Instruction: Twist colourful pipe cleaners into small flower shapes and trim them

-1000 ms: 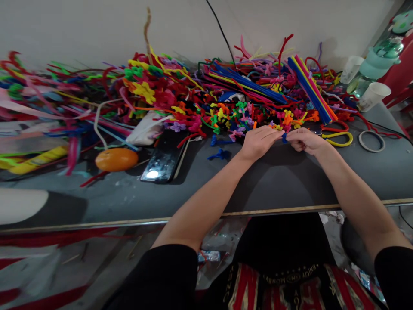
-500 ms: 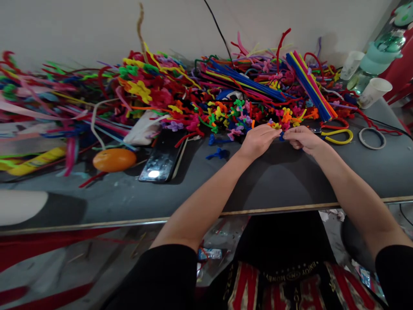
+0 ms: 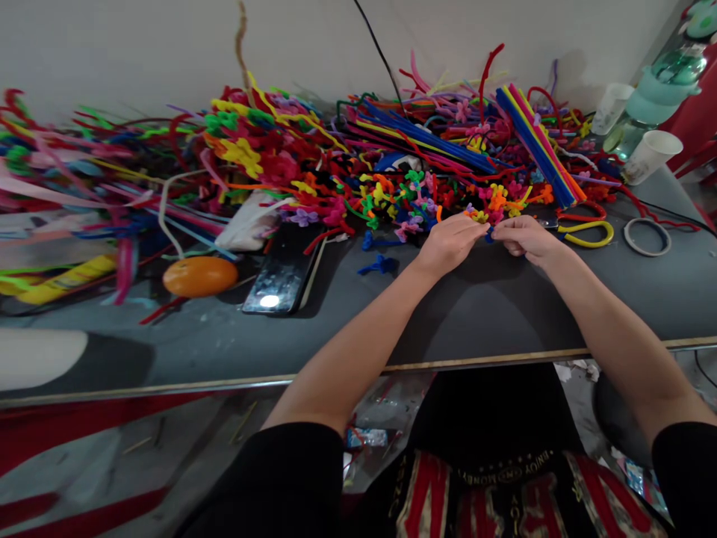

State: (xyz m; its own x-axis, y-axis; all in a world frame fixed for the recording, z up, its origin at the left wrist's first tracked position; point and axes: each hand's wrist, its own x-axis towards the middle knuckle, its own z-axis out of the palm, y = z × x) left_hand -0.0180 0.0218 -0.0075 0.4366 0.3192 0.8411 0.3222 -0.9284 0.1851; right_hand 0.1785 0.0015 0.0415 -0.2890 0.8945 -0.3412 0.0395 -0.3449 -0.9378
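Note:
My left hand (image 3: 449, 243) and my right hand (image 3: 524, 237) meet fingertip to fingertip just above the table, at the near edge of the pile. Between them shows a small piece of blue pipe cleaner (image 3: 489, 233), pinched by both hands and mostly hidden by the fingers. To the left of my left hand, a blue pipe-cleaner flower (image 3: 379, 264) lies on the table. Small multicoloured pipe-cleaner flowers (image 3: 414, 196) are heaped just behind my hands. Right of my right hand lie scissors with a yellow and red handle (image 3: 588, 235).
A bundle of long pipe cleaners (image 3: 541, 149) rests on the pile. A grey tape ring (image 3: 647, 237), paper cups (image 3: 653, 155) and a green bottle (image 3: 653, 97) stand at the right. Leftward are a phone (image 3: 280, 273), an orange fruit (image 3: 200, 277) and a yellow tube (image 3: 70, 279).
Both hands stay in nearly the same place, still pinching the blue piece; the right fingers have shifted slightly. The view has moved a little.

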